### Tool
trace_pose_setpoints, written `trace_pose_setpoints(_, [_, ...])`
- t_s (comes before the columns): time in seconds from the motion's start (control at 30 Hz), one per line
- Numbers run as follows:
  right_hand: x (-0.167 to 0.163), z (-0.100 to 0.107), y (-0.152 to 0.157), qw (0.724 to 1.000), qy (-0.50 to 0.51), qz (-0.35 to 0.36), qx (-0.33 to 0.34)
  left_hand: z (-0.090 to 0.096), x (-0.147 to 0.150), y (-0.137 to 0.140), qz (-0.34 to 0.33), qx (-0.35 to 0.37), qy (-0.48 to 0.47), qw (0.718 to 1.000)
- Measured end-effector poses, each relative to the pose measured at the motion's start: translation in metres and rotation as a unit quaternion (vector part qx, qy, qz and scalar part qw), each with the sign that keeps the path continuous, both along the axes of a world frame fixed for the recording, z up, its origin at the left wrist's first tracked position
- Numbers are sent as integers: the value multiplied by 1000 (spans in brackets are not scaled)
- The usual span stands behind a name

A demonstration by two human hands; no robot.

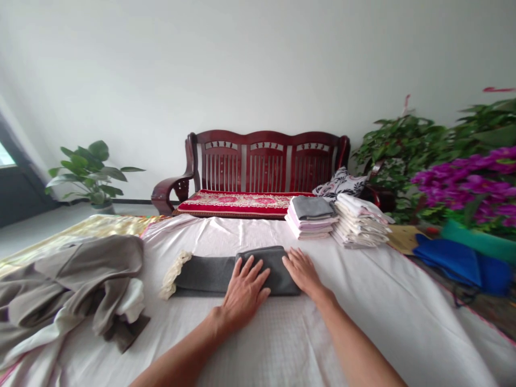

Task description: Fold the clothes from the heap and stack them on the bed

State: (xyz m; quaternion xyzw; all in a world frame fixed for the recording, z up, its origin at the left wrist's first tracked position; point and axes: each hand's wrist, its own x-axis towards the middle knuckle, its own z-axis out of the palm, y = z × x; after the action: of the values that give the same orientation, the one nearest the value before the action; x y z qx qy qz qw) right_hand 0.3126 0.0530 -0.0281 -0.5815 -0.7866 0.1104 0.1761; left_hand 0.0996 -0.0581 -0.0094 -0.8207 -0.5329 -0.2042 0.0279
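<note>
A dark grey garment [205, 273], partly folded into a long flat strip, lies across the white cloth [266, 338] in front of me. Cream ruffled trim [176, 274] shows at its left end, and its right part is doubled over into a thicker block. My left hand [246, 290] rests flat on the middle of the garment with the fingers spread. At the right end, my right hand [303, 272] lies over the folded edge, its fingers stretched out. Neither hand grips anything. The underside of the garment is hidden.
A heap of brown-grey and white clothing [80, 285] lies at the left. Two folded stacks stand at the back right: one topped with a grey piece [312, 207], the other whitish [358, 223]. Behind are a wooden bench [266, 140], plants [91, 166] and purple flowers [471, 183].
</note>
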Motion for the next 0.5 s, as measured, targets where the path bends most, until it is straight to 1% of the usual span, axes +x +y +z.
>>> trace_pose_setpoints(0.07, [4, -1, -1, 997, 74, 18, 17, -6, -1, -5, 52, 6, -12, 999])
trace_pose_setpoints(0.13, [8, -2, -2, 983, 183, 27, 14, -9, -2, -9, 81, -9, -40, 996])
trace_pose_setpoints(0.23, [6, 2, -5, 932, 360, -12, -33, -11, -2, -8, 108, -34, -120, 986])
trace_pose_setpoints(0.3, [-1, 7, -11, 881, 466, -36, -79, -12, -4, -4, 123, -46, -185, 974])
trace_pose_setpoints(0.33, [-6, 11, -15, 847, 519, -35, -108, -13, -5, -2, 128, -52, -218, 966])
trace_pose_setpoints(0.37, [-12, 14, -19, 808, 572, -27, -141, -14, -7, 0, 131, -56, -249, 958])
trace_pose_setpoints(0.43, [-26, 19, -28, 718, 666, -14, -205, -16, -11, 3, 132, -59, -305, 941])
trace_pose_setpoints(0.47, [-33, 20, -32, 691, 688, -11, -224, -17, -12, 5, 132, -59, -329, 933])
trace_pose_setpoints(0.5, [-40, 19, -36, 676, 698, -9, -236, -17, -14, 6, 132, -59, -350, 926])
